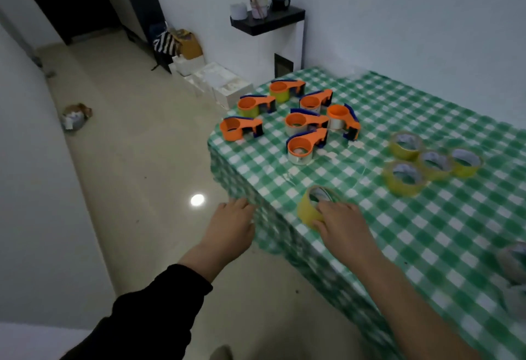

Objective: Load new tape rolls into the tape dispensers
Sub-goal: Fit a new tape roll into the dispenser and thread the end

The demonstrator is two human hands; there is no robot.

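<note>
On the table (421, 248), green-and-white checked cloth, everything task-related sits on top. Far-left corner of the table: seven orange dispensers (303, 122) in a loose cluster, blue trim, most with a roll already in the hub. The one nearest the table's left edge (240, 129) looks empty. Right of centre on the table: four yellow tape rolls (404, 154) lying flat, packed together and touching. Table's right edge: a couple of greyish rolls (512, 257), too blurred for detail.

Right hand (341, 226) is over the table's near-left corner, gripping one yellow roll (308, 211); fingers hook over the rim, thumb on the outer wall, roll tilted up on edge. Left hand (230, 223), black sleeve, hangs off the table's left edge, fingers extended toward the cloth overhang, holding nothing. Can't tell if the fingertips touch the cloth.
</note>
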